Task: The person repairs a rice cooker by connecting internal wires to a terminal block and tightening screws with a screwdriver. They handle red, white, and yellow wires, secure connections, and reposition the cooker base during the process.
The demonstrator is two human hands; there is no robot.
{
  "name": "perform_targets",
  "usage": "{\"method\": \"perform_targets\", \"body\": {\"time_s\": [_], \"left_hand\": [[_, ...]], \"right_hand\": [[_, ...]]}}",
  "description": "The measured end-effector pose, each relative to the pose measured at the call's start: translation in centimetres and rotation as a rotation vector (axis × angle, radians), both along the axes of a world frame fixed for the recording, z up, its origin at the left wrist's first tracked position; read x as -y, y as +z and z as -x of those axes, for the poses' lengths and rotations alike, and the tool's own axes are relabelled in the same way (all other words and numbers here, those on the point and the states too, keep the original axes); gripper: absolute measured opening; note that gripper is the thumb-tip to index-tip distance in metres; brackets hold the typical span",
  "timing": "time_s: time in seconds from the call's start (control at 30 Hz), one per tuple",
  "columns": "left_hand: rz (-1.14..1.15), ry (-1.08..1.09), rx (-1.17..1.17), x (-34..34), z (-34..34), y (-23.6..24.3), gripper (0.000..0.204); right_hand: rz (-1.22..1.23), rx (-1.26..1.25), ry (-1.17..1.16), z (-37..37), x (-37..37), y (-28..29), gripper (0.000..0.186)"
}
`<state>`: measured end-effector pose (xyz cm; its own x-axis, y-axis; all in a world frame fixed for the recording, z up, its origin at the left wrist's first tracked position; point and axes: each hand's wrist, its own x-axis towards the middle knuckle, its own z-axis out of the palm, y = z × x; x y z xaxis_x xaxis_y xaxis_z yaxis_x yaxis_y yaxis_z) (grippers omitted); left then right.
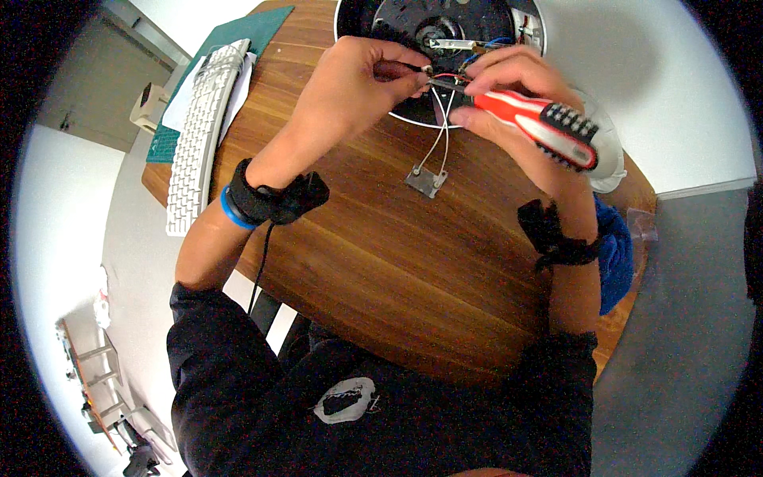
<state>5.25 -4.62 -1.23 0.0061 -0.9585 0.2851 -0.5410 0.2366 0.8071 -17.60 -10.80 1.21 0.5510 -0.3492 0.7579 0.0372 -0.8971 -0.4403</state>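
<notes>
At the far side of the table lies a round black appliance housing [497, 17] with a pale rim and wiring inside. My right hand [517, 75] grips a red and white screwdriver [528, 118] with a black ribbed end. Its shaft points left, to the fingertips of my left hand [366, 75]. That hand is closed in a pinch by the wires at the housing's near rim; what it pinches is too small to make out. A red wire [447, 76] shows between the hands. Two white wires [439, 141] hang over the rim to a small grey metal plate [424, 182] on the table.
A white keyboard [197, 147] lies at the left, partly over a green mat [266, 25] and papers. To the right are a translucent round part [610, 147], blue cloth [613, 258] and clear plastic [642, 225] by the table edge. A black cable [261, 266] runs from my left wrist strap.
</notes>
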Motion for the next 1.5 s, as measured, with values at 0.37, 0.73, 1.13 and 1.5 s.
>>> {"method": "perform_targets", "body": {"time_s": [0.37, 0.73, 1.13, 1.5], "left_hand": [[-0.012, 0.039, 0.041, -1.0, 0.8, 0.4, 0.022], [0.007, 0.042, 0.019, -0.6, 0.1, 0.2, 0.023], [0.023, 0.029, 0.005, -0.6, 0.0, -0.1, 0.024], [-0.011, 0.037, 0.05, -1.0, 0.7, 0.4, 0.022]], "right_hand": [[0.144, -0.002, -0.197, 0.1, -1.3, -0.3, 0.032], [0.064, -0.1, 0.126, 0.6, -0.4, 1.1, 0.027], [0.188, -0.039, -0.028, -0.1, -1.6, 1.3, 0.036], [0.172, 0.018, -0.154, -0.1, -2.3, -0.2, 0.03]]}}
